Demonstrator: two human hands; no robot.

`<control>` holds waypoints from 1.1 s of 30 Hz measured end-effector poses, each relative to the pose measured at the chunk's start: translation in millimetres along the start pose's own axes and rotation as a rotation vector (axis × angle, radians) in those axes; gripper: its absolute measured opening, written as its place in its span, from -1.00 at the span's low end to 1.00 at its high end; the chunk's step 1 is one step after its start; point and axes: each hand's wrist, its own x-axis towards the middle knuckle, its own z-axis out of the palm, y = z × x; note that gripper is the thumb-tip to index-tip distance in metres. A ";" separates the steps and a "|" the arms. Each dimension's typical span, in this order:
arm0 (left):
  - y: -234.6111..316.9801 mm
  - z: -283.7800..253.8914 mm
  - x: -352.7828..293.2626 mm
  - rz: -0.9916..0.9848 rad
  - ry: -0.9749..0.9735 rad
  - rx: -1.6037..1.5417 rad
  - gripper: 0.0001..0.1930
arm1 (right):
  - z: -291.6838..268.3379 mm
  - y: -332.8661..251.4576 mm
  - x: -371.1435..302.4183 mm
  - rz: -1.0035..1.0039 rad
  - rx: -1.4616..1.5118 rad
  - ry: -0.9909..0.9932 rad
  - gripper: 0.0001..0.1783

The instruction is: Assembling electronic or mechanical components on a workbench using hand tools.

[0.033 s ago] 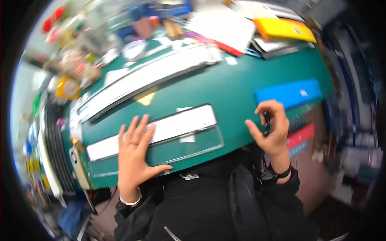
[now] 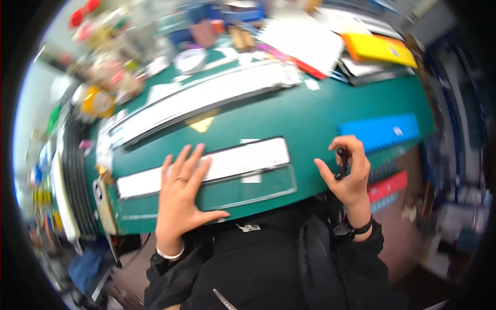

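Observation:
A long white panel (image 2: pixel 258 153) with a thin black border lies slantwise on the green table mat. My left hand (image 2: pixel 181 194) rests across it, fingers spread flat and thumb stretched toward the near edge. Along the panel's near side lies a clear, thin-rimmed strip (image 2: pixel 276 187), partly covered by that hand. To the right, my right hand (image 2: pixel 353 173) is raised near the mat's edge, its fingers curled round a small black object (image 2: pixel 342 163) whose kind I cannot make out. Its thumb stands apart, pointing left.
Behind the panel lies a longer white strip (image 2: pixel 206 99), with a yellowish triangular piece (image 2: pixel 201 124) beside it. A blue flat item (image 2: pixel 380 132) lies at the right. Papers, a yellow packet (image 2: pixel 380 49), bottles and clutter crowd the far side; black ribbed parts (image 2: pixel 72 175) stand at the left.
The whole scene has shifted slightly to the right in view. Both hands keep the same pose; my right hand sits a little farther left relative to the table.

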 end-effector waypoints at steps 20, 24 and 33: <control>-24.1 4.3 -24.8 0.032 0.167 -0.159 0.05 | 34.5 -11.7 30.9 -0.066 -0.073 -0.272 -0.67; -25.6 17.0 -16.8 0.118 0.206 -0.286 0.20 | 17.1 10.6 26.0 -0.350 -0.281 -0.297 -0.51; -1.3 22.3 -17.8 0.236 0.449 -0.076 0.09 | -21.2 -39.1 50.3 -0.421 0.146 0.265 -0.43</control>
